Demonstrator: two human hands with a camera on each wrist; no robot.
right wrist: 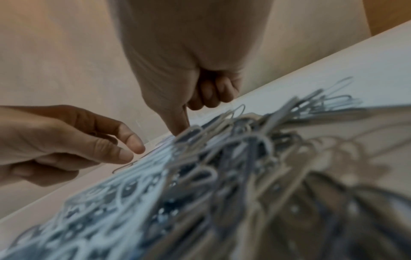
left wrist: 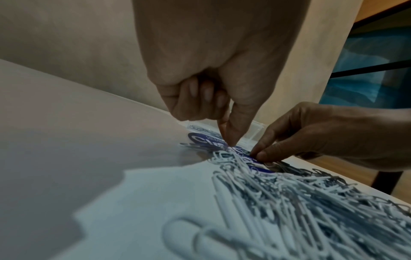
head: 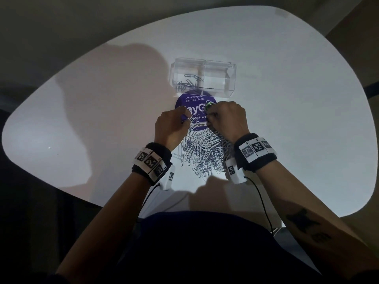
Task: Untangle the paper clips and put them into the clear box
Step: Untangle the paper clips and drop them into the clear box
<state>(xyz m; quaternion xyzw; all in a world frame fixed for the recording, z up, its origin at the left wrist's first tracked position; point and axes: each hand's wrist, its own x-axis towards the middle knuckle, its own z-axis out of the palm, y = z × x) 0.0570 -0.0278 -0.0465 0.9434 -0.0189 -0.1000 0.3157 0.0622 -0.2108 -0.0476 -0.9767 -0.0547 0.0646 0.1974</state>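
A tangled pile of silver paper clips (head: 205,152) lies on the white table, its far end reaching onto a purple round disc (head: 192,105). Beyond it stands the clear box (head: 217,78), with several clips (head: 187,82) in its left compartment. My left hand (head: 187,117) pinches a clip at the pile's far edge between thumb and forefinger (left wrist: 229,142). My right hand (head: 210,114) pinches clips close beside it, its other fingers curled (right wrist: 180,128). A green clip (head: 209,105) shows at the right fingertips. Which clips are linked is hidden by the fingers.
The white table (head: 297,99) has a rounded edge, with bare surface to the left and right of the pile. The box's right compartment (head: 220,83) holds nothing I can see. Cables run from both wristbands toward my body.
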